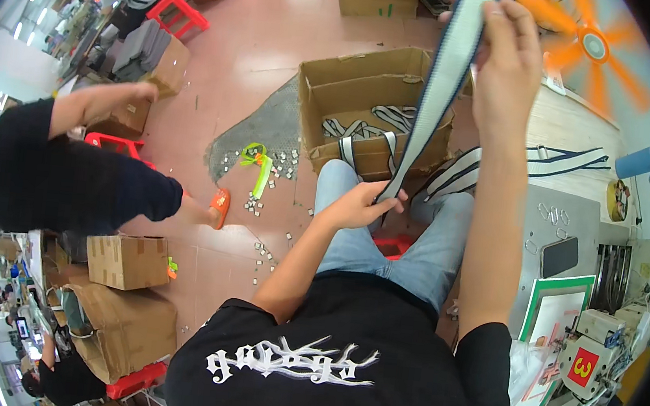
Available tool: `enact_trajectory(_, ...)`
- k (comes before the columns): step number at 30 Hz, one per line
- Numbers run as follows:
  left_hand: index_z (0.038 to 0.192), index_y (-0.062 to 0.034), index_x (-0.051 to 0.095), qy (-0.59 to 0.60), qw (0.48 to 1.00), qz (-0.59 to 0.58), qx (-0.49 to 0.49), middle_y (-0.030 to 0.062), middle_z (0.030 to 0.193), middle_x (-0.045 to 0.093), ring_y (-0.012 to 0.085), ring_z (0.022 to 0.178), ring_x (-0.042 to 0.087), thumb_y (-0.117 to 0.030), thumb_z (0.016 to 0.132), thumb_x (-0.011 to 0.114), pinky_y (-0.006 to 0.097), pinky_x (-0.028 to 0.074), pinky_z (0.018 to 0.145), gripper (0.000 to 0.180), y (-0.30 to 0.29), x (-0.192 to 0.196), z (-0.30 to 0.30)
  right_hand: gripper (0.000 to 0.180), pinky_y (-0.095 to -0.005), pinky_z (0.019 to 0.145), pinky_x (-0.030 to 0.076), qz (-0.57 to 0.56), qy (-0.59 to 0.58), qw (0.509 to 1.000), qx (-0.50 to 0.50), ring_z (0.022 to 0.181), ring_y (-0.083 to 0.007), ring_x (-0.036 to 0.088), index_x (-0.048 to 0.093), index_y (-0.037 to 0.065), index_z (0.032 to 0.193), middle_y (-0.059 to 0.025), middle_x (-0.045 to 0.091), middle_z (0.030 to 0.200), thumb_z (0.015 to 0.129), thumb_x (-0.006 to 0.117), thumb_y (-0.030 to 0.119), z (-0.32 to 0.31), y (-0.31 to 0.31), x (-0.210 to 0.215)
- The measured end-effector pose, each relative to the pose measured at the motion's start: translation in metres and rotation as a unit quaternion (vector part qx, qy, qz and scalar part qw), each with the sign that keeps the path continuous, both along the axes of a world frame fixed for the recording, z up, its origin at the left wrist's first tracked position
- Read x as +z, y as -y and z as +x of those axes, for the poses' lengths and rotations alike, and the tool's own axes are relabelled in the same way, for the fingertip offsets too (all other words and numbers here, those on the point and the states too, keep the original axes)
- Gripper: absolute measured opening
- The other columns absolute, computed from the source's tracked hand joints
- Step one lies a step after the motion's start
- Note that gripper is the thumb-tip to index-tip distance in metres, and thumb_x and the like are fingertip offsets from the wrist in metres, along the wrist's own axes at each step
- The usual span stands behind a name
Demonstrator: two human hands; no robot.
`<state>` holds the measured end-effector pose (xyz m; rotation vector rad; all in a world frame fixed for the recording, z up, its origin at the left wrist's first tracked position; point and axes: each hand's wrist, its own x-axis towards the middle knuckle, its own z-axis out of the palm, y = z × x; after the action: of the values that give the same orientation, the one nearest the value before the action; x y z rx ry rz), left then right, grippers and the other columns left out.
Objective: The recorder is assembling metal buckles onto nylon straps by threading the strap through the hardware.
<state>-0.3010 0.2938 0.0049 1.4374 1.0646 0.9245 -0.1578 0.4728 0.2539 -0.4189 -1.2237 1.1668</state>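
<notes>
A white webbing strap (438, 88) with dark blue edges is stretched diagonally in front of me. My right hand (511, 52), raised high, pinches its upper end. Lower down, above my lap, my left hand (363, 205) is closed on the strap, its fingers pressed together. Behind the strap stands an open cardboard box (338, 75) on the floor, with looped straps (356, 130) of the same kind inside and some hanging over its near wall. More straps (563, 165) run from beside my knee onto the worktable at right.
At right, an orange fan (593, 46) turns above the table, which bears a blue cylinder (638, 162), metal rings (553, 215), a phone (558, 257) and a sewing machine (590, 354). Small pieces (252, 205) litter the floor. A person (44, 165) in black stands at left near cartons (129, 262).
</notes>
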Motion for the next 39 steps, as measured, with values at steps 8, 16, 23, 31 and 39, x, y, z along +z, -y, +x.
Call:
enact_trajectory(8, 0.112, -0.0023, 0.078, -0.122, 0.971, -0.023, 0.206, 0.0084, 0.104, 0.075, 0.0179, 0.098, 0.068, -0.02, 0.092, 0.087, 0.035, 0.054, 0.092, 0.028, 0.026, -0.055, -0.093, 0.024, -0.0352, 0.091, 0.059, 0.084, -0.101, 0.976, -0.174, 0.098, -0.0232, 0.072, 0.066, -0.007, 0.123, -0.0176, 0.075, 0.117, 0.111, 0.062, 0.014, 0.1, 0.013, 0.043)
enact_trajectory(16, 0.117, -0.0036, 0.083, -0.255, 0.851, 0.017, 0.459, 0.0043, 0.097, 0.066, 0.0157, 0.09, 0.066, -0.014, 0.097, 0.082, 0.029, 0.052, 0.077, 0.022, 0.05, -0.073, -0.161, 0.02, -0.0259, 0.056, 0.046, -0.037, -0.009, 0.998, 0.045, 0.071, -0.0178, 0.059, 0.057, 0.0, 0.116, -0.0138, 0.062, 0.088, 0.107, 0.06, 0.017, 0.156, 0.118, -0.016)
enact_trajectory(23, 0.117, 0.0031, 0.08, 0.164, 0.926, 0.137, 0.312, 0.0104, 0.127, 0.063, 0.0204, 0.111, 0.07, 0.014, 0.1, 0.061, 0.031, 0.059, 0.101, 0.028, 0.061, 0.016, -0.118, 0.018, -0.0312, 0.069, 0.048, -0.042, 0.452, 0.89, -0.029, 0.071, -0.0157, 0.057, 0.064, 0.0, 0.093, -0.0048, 0.057, 0.079, 0.101, 0.076, 0.011, 0.094, 0.163, -0.137)
enact_trajectory(31, 0.111, -0.0012, 0.082, 0.098, 0.988, 0.118, 0.017, 0.01, 0.113, 0.065, 0.0265, 0.111, 0.064, 0.009, 0.085, 0.062, 0.037, 0.05, 0.102, 0.034, 0.089, 0.079, -0.035, 0.05, -0.043, 0.097, 0.06, -0.419, 0.026, 0.854, 0.308, 0.105, -0.0275, 0.076, 0.066, -0.007, 0.132, -0.0203, 0.077, 0.116, 0.119, 0.045, 0.036, 0.0, 0.151, -0.16)
enact_trajectory(39, 0.112, -0.0028, 0.081, 0.054, 0.996, 0.047, -0.049, 0.0114, 0.115, 0.066, 0.0289, 0.112, 0.064, 0.003, 0.09, 0.064, 0.039, 0.049, 0.105, 0.028, 0.104, 0.051, -0.034, 0.029, -0.0284, 0.053, 0.052, -0.223, 0.059, 0.954, 0.19, 0.056, -0.0153, 0.063, 0.059, 0.0, 0.133, -0.01, 0.071, 0.085, 0.118, 0.047, 0.021, -0.022, 0.13, -0.087)
